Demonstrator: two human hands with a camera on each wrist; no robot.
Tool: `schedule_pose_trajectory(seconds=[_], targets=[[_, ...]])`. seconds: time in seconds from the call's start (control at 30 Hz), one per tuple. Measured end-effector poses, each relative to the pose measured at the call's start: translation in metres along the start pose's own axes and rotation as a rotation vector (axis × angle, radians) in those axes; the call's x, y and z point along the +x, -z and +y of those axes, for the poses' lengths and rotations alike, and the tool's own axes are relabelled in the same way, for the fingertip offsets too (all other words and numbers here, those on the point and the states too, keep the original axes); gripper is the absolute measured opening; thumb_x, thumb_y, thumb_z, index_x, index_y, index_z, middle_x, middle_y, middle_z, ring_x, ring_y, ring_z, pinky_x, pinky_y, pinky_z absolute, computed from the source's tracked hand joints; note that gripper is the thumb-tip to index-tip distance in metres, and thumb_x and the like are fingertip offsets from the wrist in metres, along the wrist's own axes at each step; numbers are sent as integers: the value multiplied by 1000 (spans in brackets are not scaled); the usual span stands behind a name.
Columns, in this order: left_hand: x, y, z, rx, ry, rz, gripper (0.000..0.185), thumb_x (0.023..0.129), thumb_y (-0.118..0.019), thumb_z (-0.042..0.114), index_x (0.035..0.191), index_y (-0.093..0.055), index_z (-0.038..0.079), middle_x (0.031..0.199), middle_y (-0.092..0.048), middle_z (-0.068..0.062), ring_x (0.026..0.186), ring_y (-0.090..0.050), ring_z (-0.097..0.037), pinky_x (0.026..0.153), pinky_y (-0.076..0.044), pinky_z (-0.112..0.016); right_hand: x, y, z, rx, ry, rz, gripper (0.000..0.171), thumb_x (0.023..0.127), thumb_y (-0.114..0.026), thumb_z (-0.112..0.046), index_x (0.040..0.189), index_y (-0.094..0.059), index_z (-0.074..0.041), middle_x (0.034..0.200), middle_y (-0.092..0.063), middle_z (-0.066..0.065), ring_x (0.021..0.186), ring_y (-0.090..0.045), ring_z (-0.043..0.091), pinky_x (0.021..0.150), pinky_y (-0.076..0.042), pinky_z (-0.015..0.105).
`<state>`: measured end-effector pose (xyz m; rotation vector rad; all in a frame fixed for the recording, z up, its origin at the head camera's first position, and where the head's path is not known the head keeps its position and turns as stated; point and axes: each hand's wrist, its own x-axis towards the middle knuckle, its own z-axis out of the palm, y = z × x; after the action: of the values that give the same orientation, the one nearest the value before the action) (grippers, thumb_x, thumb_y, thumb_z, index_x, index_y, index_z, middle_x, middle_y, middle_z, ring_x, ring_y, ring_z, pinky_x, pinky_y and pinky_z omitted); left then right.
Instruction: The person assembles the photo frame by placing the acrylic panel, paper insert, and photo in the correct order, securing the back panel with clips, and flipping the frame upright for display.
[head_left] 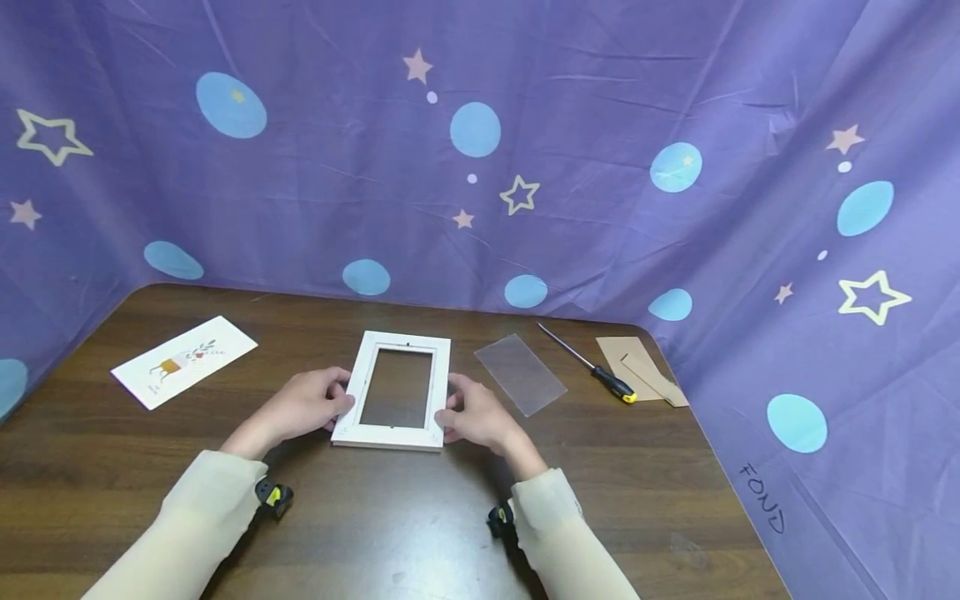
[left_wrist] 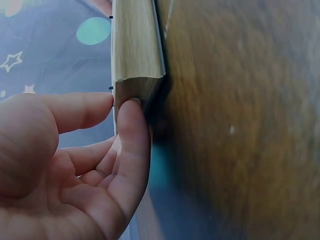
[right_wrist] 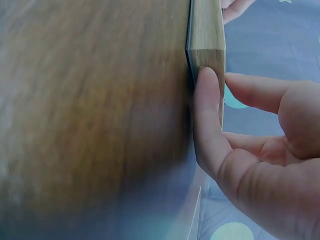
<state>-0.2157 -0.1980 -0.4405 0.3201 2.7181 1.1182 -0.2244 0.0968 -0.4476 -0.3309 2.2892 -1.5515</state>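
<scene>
A white picture frame lies flat or just above the middle of the table, and brown wood grain shows through its opening. Small dark tabs sit along its inner edge. At its left side my left hand grips it between thumb and fingers. My right hand holds the opposite side in the same way. Up close in the left wrist view, the left fingers press against the edge of the frame. In the right wrist view a right finger touches the other edge.
Right of the frame lie a clear rectangular sheet, a screwdriver with a black and yellow handle, and a brown backing board with a strip on it. A white card with a printed animal lies at left. A purple curtain borders the table.
</scene>
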Motion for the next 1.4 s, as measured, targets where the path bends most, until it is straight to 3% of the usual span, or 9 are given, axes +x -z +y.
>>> schedule_pose_trajectory(seconds=[0.27,0.67,0.97,1.4], targets=[[-6,-8,4,-63,6,-17,51,101,-65,11,142,-52,-17,93,-65,-9,74,-71,-17,65,-63,-33,-7,7,5,-16,12,-28,75,96,-70,3,161,-33,6,105,-59,16,69,-71,21,69,-67,36],[-14,-20,12,-79,10,-17,55,101,-65,9,146,-47,-17,95,-64,-11,72,-68,-18,63,-61,-32,-16,14,7,-71,5,-52,77,97,-69,3,163,-30,4,103,-60,15,65,-71,20,65,-66,37],[-20,-24,17,-112,46,-42,61,102,-65,11,152,-42,-16,98,-63,-13,73,-69,-18,64,-61,-34,-24,18,7,-57,-16,-77,78,97,-69,5,164,-29,2,98,-61,17,65,-70,22,64,-66,39],[-28,-27,19,-121,36,-40,62,103,-66,14,152,-42,-14,97,-64,-11,76,-68,-18,66,-58,-34,-32,19,7,-40,-46,-112,83,98,-69,4,167,-22,-1,88,-64,16,63,-68,22,62,-66,40]])
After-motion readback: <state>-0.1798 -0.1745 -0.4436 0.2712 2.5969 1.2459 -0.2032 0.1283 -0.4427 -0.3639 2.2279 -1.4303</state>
